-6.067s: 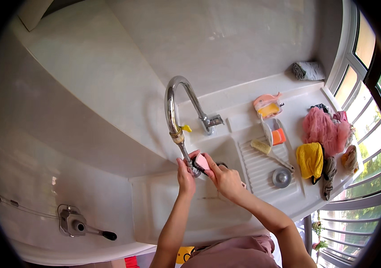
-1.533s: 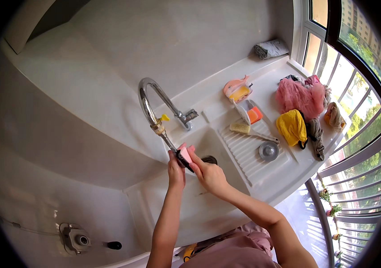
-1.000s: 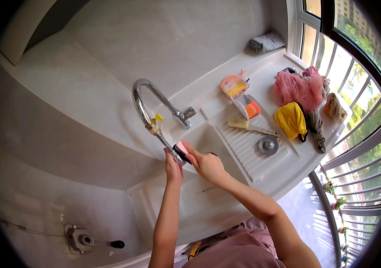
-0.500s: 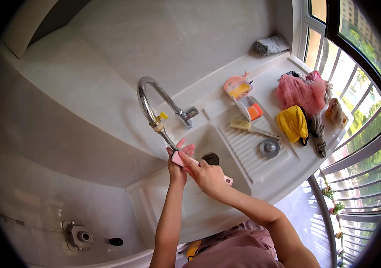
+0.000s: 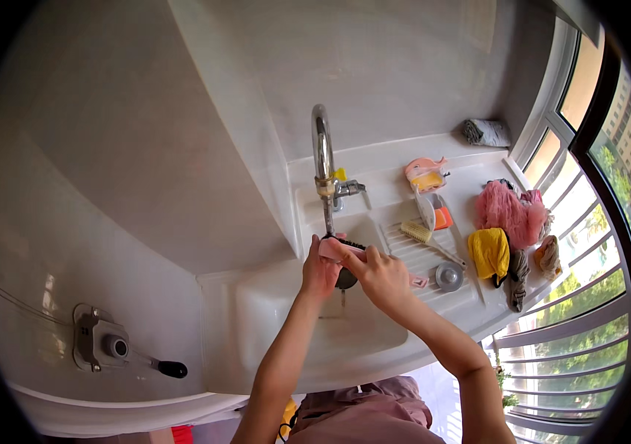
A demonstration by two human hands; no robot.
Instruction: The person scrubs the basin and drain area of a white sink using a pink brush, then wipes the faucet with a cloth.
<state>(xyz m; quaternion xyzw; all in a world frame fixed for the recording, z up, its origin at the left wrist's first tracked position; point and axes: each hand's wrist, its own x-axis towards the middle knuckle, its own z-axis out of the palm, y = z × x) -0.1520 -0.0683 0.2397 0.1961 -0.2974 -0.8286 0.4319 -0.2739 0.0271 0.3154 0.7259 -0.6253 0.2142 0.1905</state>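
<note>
Under the spout of the chrome tap (image 5: 323, 148), a pink brush (image 5: 335, 250) with dark bristles is held over the sink (image 5: 256, 325). My right hand (image 5: 383, 280) grips it from above, index finger stretched along its back, and the handle's end sticks out beyond that hand. My left hand (image 5: 321, 272) is curled about the head end, its fingers partly hidden by the brush. A thin trickle falls below the hands. The drain (image 5: 346, 279) shows partly behind them.
On the ribbed drainboard to the right lie a cream scrub brush (image 5: 416, 231) and a round metal strainer (image 5: 449, 277). Past them are a yellow cloth (image 5: 488, 253), pink mesh (image 5: 508, 213) and a pink whale-shaped soap holder (image 5: 426, 175). A rolled grey cloth (image 5: 486, 133) sits on the ledge.
The view has shifted, so the sink and tap appear further right. The brush has tilted, bringing its dark bristles into sight. My left hand's fingers, spread before, have closed in around the brush head.
</note>
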